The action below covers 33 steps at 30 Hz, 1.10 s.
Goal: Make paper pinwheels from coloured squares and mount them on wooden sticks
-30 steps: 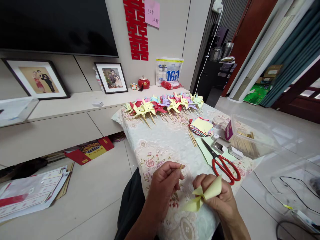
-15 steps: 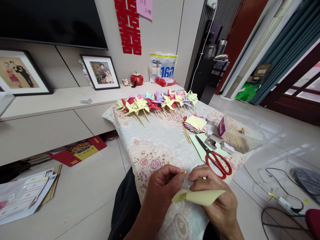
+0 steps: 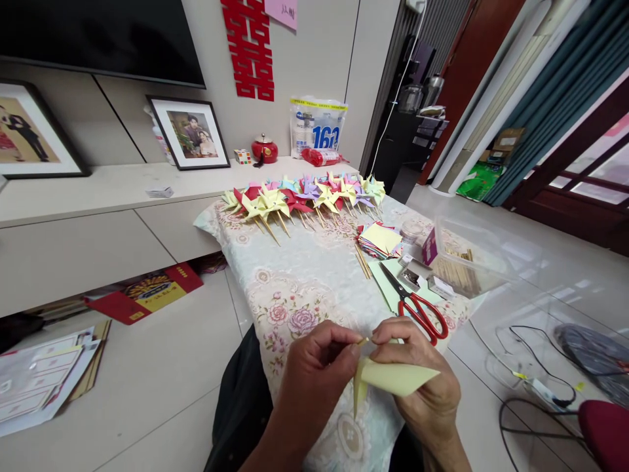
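My left hand [image 3: 319,370] pinches a thin wooden stick [image 3: 362,341], only its tip showing past the fingers. Facing it, my right hand [image 3: 417,346] is closed on a pale yellow paper pinwheel [image 3: 396,378], whose curled blades hang below the fingertips. Both sets of fingertips nearly meet; the small part between them is too tiny to make out. Just beyond the right hand lie red-handled scissors [image 3: 417,305] on pale green paper [image 3: 386,286]. Finished pinwheels [image 3: 268,204] in yellow, red, purple and blue lie together along the table's far end.
On the right of the flowered tablecloth [image 3: 295,295] are a stack of coloured paper [image 3: 381,237], loose sticks [image 3: 363,262], a small box of pins [image 3: 411,278] and a clear plastic bin [image 3: 484,262] with sticks. A white cabinet [image 3: 113,203] stands behind the table.
The yellow pinwheel has turned in my right hand, so one blade now hangs downward. My fingertips have come closer together at the stick's tip. The view has shifted slightly.
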Tool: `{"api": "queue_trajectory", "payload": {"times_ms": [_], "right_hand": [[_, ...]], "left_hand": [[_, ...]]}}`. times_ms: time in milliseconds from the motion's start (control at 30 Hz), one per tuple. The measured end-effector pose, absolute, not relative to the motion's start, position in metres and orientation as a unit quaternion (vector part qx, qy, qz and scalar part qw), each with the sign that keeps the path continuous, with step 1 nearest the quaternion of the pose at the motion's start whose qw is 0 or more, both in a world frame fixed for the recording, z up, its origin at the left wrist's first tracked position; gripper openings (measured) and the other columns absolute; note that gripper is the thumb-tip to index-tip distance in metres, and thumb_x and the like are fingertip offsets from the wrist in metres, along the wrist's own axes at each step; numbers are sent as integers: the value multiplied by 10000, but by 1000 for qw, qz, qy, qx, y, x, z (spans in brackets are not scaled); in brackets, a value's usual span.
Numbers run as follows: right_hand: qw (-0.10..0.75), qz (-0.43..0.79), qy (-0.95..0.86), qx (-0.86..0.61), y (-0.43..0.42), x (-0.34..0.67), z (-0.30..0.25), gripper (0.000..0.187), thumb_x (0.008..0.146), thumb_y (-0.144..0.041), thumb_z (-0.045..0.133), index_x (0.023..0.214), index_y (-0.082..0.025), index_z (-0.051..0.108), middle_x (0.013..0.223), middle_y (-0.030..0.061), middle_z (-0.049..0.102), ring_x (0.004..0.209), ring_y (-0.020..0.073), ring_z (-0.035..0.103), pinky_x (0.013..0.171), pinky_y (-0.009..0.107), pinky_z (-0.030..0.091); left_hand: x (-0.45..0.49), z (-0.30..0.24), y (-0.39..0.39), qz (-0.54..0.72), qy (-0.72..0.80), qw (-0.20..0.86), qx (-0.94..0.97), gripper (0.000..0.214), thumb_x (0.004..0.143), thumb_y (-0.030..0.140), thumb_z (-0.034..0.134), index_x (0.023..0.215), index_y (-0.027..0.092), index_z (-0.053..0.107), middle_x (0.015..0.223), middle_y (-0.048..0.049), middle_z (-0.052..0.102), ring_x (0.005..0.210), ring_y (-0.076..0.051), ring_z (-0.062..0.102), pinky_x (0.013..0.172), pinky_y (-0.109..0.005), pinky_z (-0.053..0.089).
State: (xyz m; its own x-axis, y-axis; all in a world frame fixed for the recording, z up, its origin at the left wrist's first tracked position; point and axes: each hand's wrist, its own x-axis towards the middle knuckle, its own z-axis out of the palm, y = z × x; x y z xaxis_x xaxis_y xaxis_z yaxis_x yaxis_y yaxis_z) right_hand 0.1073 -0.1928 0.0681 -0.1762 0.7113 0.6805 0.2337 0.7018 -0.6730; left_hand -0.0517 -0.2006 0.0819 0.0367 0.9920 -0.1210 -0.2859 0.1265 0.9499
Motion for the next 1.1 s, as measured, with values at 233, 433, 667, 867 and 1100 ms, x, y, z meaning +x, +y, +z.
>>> {"api": "queue_trajectory", "payload": {"times_ms": [233,433,667,867,1100], "right_hand": [[565,208,-728,-327,-195,109,68,85,904,-202,662,898,-246,735,871,61,636,845,228,596,712,373,487],[555,200,-739,-324,-194,106,71,112,905,-151,641,901,-232,717,862,54,631,825,220,608,712,378,479],[547,198,-748,-319,-193,103,75,126,922,-138,609,891,-225,693,852,56,644,814,219,614,726,388,491],[548,210,-748,-310,-193,103,73,135,921,-115,592,891,-213,680,864,57,662,804,216,629,752,412,497],[550,231,-744,-301,-193,104,70,162,905,-83,587,907,-215,681,879,58,658,813,219,629,780,431,496]], "left_hand": [[-53,76,-204,535,457,512,493,46,765,223,707,741,218,746,706,-8,635,665,-145,561,616,-252,441],[-53,82,-208,520,472,479,527,73,788,221,681,744,218,738,709,-18,652,674,-159,581,615,-262,447],[-53,80,-206,525,476,468,528,65,784,232,681,739,213,723,697,-15,647,654,-158,582,597,-262,447],[-53,81,-207,520,487,461,529,78,782,230,679,709,207,695,679,-7,637,628,-148,562,582,-256,437],[-53,81,-209,518,493,444,540,103,794,229,679,694,203,675,675,-4,643,623,-142,570,580,-250,447]]}}
